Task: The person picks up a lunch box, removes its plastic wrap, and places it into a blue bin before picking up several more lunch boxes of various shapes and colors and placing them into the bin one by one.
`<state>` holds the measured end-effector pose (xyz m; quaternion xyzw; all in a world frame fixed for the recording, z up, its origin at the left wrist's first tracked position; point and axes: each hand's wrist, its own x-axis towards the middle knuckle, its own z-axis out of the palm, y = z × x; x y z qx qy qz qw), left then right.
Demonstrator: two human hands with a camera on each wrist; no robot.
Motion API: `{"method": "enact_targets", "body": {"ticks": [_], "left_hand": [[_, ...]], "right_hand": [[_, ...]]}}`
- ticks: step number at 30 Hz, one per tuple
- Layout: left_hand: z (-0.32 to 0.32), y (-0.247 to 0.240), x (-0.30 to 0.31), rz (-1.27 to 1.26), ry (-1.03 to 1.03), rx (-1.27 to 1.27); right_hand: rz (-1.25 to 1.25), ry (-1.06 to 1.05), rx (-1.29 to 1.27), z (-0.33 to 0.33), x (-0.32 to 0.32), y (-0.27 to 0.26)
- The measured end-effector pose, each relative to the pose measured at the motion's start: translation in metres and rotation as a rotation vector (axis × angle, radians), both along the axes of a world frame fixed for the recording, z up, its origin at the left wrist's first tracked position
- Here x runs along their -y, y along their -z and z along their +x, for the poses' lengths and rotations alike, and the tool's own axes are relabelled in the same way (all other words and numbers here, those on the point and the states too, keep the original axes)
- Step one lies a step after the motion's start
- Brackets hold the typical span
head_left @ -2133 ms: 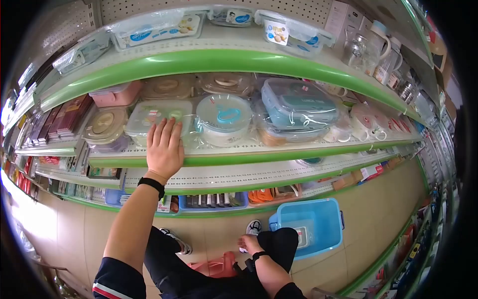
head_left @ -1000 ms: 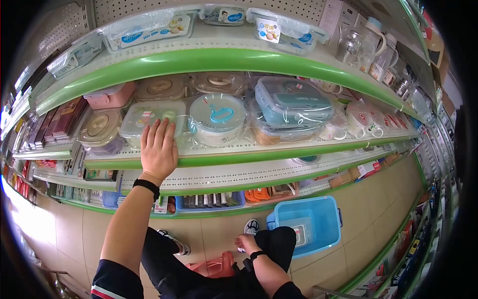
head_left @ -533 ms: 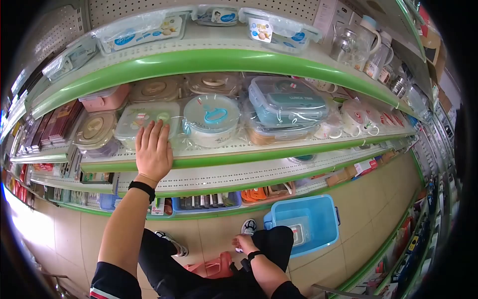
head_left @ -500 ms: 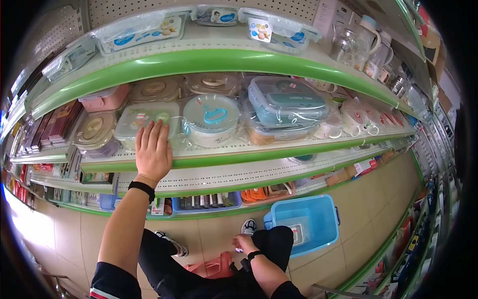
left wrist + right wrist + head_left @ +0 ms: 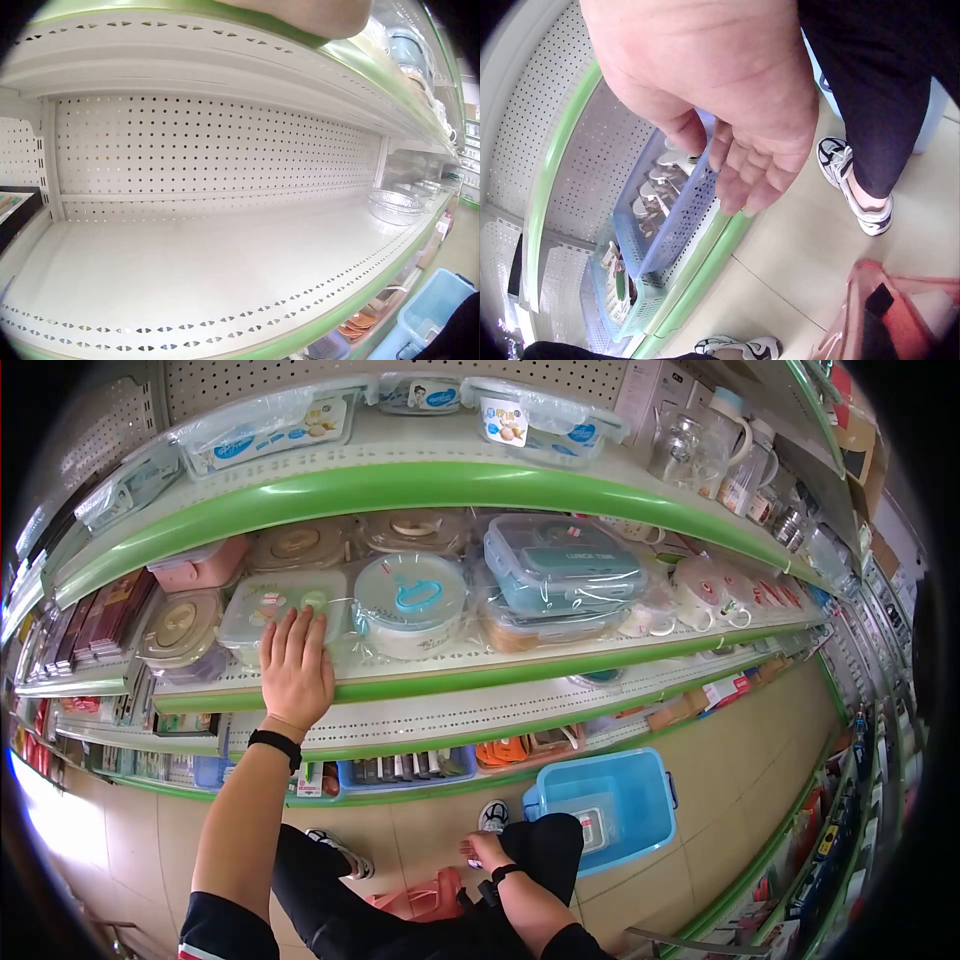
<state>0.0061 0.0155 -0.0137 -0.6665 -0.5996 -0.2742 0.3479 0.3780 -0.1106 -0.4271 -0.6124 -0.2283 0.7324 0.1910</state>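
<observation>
In the head view the left hand [image 5: 298, 672] lies over the front of a wrapped container with a pale green lid [image 5: 262, 622], its fingers straight and the palm by the shelf's green edge. To its right stands a round container with a blue handle [image 5: 412, 600]. The left wrist view shows only a bit of that hand [image 5: 322, 13] at the top. My right hand [image 5: 484, 850] hangs by the knee, empty; in the right wrist view this hand [image 5: 727, 112] has loosely bent fingers.
A blue tub [image 5: 650, 800] with a clear container inside stands on the floor, near a red basket [image 5: 430, 895]. Blue lunch boxes [image 5: 565, 565] and wrapped cups [image 5: 705, 595] share the shelf. Glass jugs [image 5: 735, 445] stand above. A foil bowl [image 5: 395, 206] sits on the lower shelf.
The shelves and both hands have shifted slightly left in the head view. The left hand keeps its place over the pale green lid's container, and the right hand still hangs by the knee.
</observation>
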Motion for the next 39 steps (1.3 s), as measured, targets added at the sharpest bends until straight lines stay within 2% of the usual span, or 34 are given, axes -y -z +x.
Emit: {"method": "enact_targets", "body": {"ticks": [33,37,39], "left_hand": [[0.000,0.000,0.000,-0.001,0.007,0.007],[0.001,0.001,-0.002,0.002,0.010,0.017],[0.002,0.001,-0.005,0.005,0.011,0.013]], "right_hand": [[0.018,0.003,-0.001,-0.003,-0.001,-0.012],[0.026,0.049,-0.076,-0.003,-0.002,-0.014],[0.063,0.090,-0.168,-0.003,-0.016,-0.034]]}}
